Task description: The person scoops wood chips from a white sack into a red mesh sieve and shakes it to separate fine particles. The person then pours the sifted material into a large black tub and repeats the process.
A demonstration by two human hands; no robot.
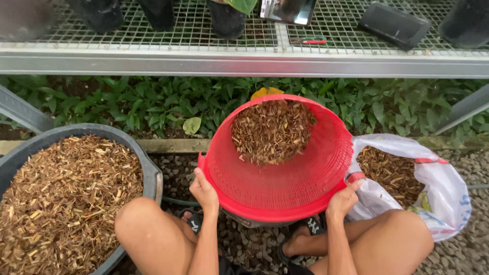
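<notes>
A round red plastic sieve basket (285,183) is tilted up away from me, with a heap of brown wood chips (272,130) gathered at its far side. My left hand (204,191) grips the near left rim. My right hand (344,198) grips the near right rim. Under the basket's near edge a grey metal container (249,222) shows only partly. I squat with both knees in view, feet in black sandals on gravel.
A large dark tub (150,175) full of pale wood chips stands at the left. A white plastic bag (443,198) holding darker chips lies open at the right. Ahead are low green plants and a metal mesh bench (244,63) with black pots.
</notes>
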